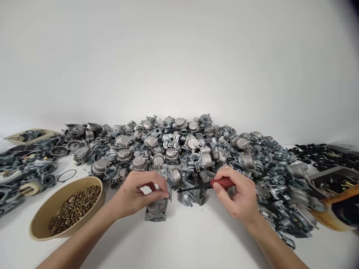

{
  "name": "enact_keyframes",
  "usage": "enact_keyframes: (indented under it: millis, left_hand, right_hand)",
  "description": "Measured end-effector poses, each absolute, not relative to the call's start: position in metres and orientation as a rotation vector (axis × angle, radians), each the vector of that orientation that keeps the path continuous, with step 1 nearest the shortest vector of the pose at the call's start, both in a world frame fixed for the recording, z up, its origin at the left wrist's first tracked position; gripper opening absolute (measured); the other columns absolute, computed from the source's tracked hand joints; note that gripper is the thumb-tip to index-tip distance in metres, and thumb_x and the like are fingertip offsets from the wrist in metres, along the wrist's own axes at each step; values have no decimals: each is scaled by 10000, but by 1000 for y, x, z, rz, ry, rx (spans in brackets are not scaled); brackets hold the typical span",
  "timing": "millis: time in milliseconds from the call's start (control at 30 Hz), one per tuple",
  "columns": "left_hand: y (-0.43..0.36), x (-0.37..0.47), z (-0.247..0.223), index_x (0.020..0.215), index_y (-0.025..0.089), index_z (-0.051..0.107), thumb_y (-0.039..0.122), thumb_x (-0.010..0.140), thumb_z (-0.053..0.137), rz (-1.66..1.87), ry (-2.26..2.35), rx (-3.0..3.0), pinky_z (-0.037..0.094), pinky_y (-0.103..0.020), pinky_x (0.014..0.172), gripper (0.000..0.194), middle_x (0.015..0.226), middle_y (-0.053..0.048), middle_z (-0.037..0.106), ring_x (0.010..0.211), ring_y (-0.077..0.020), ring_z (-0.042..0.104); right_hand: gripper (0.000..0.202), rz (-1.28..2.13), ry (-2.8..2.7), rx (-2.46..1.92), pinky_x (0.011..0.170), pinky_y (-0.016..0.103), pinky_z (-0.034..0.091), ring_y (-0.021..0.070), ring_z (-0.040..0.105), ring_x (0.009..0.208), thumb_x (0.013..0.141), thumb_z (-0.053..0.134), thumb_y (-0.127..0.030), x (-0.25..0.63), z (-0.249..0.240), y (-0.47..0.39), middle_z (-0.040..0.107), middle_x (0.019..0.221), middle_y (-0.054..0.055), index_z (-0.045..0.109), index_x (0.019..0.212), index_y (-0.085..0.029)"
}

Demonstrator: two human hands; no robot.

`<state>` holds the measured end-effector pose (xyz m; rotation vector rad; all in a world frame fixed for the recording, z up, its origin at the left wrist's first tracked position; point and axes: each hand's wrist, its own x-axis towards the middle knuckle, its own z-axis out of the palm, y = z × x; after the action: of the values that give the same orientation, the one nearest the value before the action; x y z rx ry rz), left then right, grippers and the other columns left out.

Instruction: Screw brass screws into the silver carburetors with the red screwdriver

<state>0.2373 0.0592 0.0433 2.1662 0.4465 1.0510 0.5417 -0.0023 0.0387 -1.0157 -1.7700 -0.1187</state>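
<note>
In the head view, my left hand (141,192) is closed in a pinch at the top of a grey metal carburetor (156,213). The carburetor stands on the white table, its upper part partly hidden by my fingers. Any small piece between the fingertips is too hidden to make out. My right hand (238,192) grips the red handle of a screwdriver (223,182). Its dark shaft points left, the tip a little to the right of my left fingertips and apart from the carburetor. Behind both hands lies a large heap of similar carburetors (171,153).
A tan bowl (36,228) of brass-coloured screws (75,207) stands at the left, near a black rubber ring (66,176). More metal parts (25,179) lie far left. At the right are black parts (328,155), a tray (319,179) and a yellow container (333,213).
</note>
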Motion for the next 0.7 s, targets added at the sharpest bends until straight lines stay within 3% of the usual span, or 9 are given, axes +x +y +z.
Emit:
enact_keyframes:
  millis: [267,367,500,700]
  left_hand:
    - [56,223,28,964,217,843,355,1047,808,1141,484,2101,669,-253,627,165,822,-42,860,678,-187,808]
    - [56,218,28,1043,239,825,234,1103,722,1141,413,2215,689,-289,756,119,913,-52,867,830,-214,841]
    - [55,215,22,1161,255,757,64,1133,546,1090,351,2443,669,-293,843,286,1075,-82,852,964,-215,835]
    - [53,213,15,1183,245,696,86,1168,441,1066,367,2576,643,-245,793,302,1060,-96,807,913,-193,819]
  right_hand:
    - [62,-117,-1778,-1002,529,254,445,128,548,559,912,645,-174,543,38,-3,617,709,-28,624,898,-231]
    - [74,-127,-1779,-996,523,245,438,120,543,560,915,649,-156,543,38,-3,615,718,-29,630,915,-228]
    - [86,-141,-1787,-996,527,244,445,117,543,561,917,651,-143,542,39,-2,616,714,-30,631,917,-227]
    - [78,-151,-1805,-1005,511,250,440,120,537,553,920,638,-145,540,37,-1,621,710,-22,632,913,-223]
